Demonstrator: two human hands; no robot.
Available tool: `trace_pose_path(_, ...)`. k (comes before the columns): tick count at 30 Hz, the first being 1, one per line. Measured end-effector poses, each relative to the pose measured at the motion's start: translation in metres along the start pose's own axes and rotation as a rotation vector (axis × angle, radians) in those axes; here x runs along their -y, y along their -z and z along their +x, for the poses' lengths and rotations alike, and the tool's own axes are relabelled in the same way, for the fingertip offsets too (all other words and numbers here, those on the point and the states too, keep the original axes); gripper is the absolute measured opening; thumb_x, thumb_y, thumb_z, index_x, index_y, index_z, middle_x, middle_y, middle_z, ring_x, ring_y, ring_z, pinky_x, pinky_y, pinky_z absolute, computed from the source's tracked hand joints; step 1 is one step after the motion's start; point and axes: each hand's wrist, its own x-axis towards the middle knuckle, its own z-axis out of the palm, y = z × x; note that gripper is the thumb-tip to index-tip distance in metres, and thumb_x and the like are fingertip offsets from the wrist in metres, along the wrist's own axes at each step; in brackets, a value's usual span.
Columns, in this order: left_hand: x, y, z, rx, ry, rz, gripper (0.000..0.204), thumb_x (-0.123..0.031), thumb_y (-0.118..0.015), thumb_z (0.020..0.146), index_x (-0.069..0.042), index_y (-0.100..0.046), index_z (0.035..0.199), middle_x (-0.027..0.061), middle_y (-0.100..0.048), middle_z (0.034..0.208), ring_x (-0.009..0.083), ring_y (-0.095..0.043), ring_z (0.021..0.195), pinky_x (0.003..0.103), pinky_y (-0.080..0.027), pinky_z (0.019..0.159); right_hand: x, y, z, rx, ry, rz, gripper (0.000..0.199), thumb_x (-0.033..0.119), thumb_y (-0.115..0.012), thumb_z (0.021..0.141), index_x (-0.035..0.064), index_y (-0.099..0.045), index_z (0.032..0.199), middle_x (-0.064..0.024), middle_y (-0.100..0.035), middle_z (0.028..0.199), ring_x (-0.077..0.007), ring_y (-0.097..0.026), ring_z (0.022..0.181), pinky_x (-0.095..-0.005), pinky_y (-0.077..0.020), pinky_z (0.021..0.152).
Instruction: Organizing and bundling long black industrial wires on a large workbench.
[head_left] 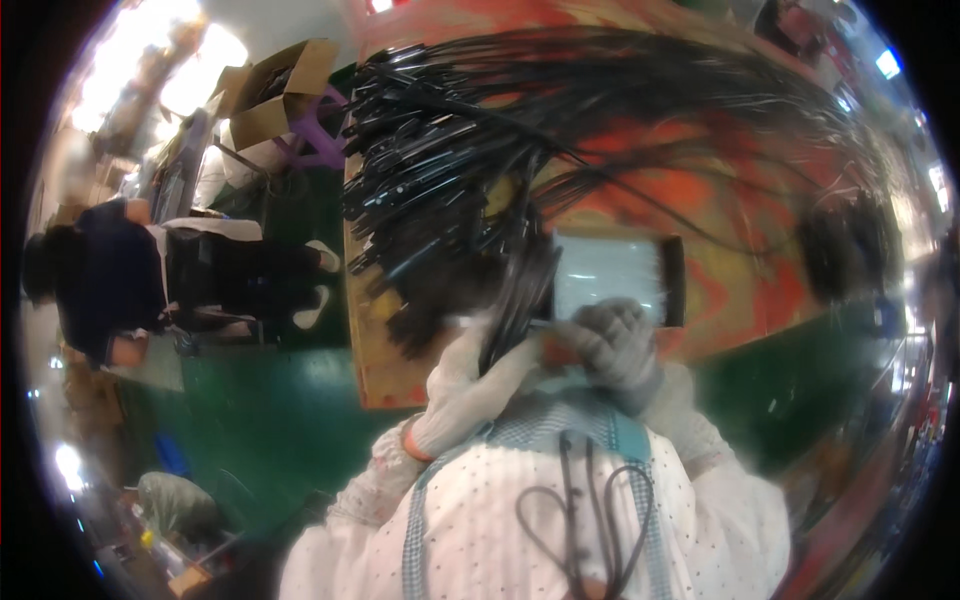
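Black bundle (518, 290): held over the near edge of the table, just left of the pale tray; its loose part is pointed toward the far side.
Left hand (475, 385): gloved, fingers wrapped around the bundle's near end.
Right hand (618, 350): gloved, blurred, near the tray's near edge; whether anything is gripped cannot be told.
Handling: the bundle is probably best kept squeezed in one fist, with its ends evened by the other hand, so that no strand is dragged or tangled.
Pale tray (605, 262): shiny; best kept clear of stray strands.
Black pile (420, 150): heaped on the far left, with long cables (680, 65) swept toward the right.
Table (745, 285): tan, red-patched.
Beyond, left: a seated person (110, 270) and a cardboard box (265, 118) are seen.
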Motion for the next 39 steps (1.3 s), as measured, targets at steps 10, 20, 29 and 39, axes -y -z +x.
trace_pose_path(10, 0.019, -0.001, 0.011, -0.216, -0.43, 0.375, 0.058, -0.008, -0.058, 0.082, 0.0, -0.036, 0.135, 0.0028, -0.064, 0.074, 0.0075, -0.06, 0.061, 0.02, -0.048, 0.058, 0.024, 0.015, 0.038, -0.181, -0.371, 0.589, 0.04, 0.005, -0.069, 0.077, 0.0083, -0.057, 0.114, -0.0012, -0.061, 0.079, -0.0146, -0.06, 0.069, -0.0259, -0.0494, 0.061)
trace_pose_path(20, 0.02, -0.002, 0.008, -0.177, -0.364, 0.312, 0.061, -0.01, -0.059, 0.081, -0.002, -0.036, 0.136, 0.0017, -0.063, 0.075, 0.0068, -0.059, 0.062, 0.021, -0.048, 0.059, 0.011, 0.02, 0.045, 0.141, -0.462, 0.95, 0.053, 0.002, -0.062, 0.083, 0.0087, -0.044, 0.132, 0.0007, -0.055, 0.073, -0.0063, -0.054, 0.067, -0.0244, -0.0497, 0.064)
trace_pose_path(29, 0.024, -0.003, 0.008, -0.109, -0.352, 0.382, 0.061, -0.012, -0.059, 0.082, -0.004, -0.035, 0.137, 0.002, -0.063, 0.075, 0.0086, -0.06, 0.063, 0.022, -0.049, 0.06, 0.01, 0.018, 0.057, 0.223, -0.452, 0.862, 0.048, 0.001, -0.061, 0.083, 0.0093, -0.047, 0.129, 0.0012, -0.054, 0.074, -0.0064, -0.053, 0.067, -0.0227, -0.0495, 0.064)
trace_pose_path(39, 0.027, -0.002, 0.006, -0.15, -0.389, 0.304, 0.059, -0.011, -0.059, 0.081, -0.003, -0.037, 0.136, 0.0036, -0.064, 0.076, 0.0081, -0.061, 0.063, 0.022, -0.049, 0.06, 0.006, 0.029, 0.046, 0.236, -0.362, 0.833, 0.046, 0.003, -0.064, 0.082, 0.0079, -0.05, 0.126, 0.0007, -0.054, 0.076, -0.0052, -0.054, 0.069, -0.0216, -0.0505, 0.064)
